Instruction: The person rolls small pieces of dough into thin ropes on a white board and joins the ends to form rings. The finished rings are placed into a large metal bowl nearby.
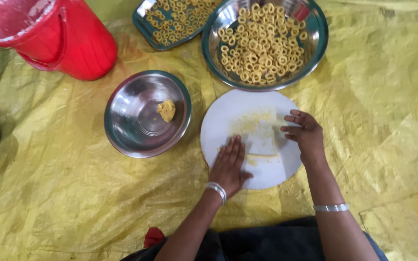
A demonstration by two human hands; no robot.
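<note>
One wide yellow plastic sheet (64, 193) covers the whole floor where the person sits. On it, far left, stands a red bucket (73, 43). Near the top lies a big steel bowl (315, 43) heaped with small dough rings (262, 43), with a steel tray (143, 24) of more rings just beside it. A smaller steel bowl (122, 130) sits left of centre, holding one yellow dough lump (167, 110). Directly before the person lies a round white board (228, 111), smeared with dough. The left hand (229, 166) lies flat on the board, fingers straight and close together, over a thin dough strand (263, 155). The right hand (306, 133) rests on the board's right side, fingers loosely curled, gripping nothing visible.
</note>
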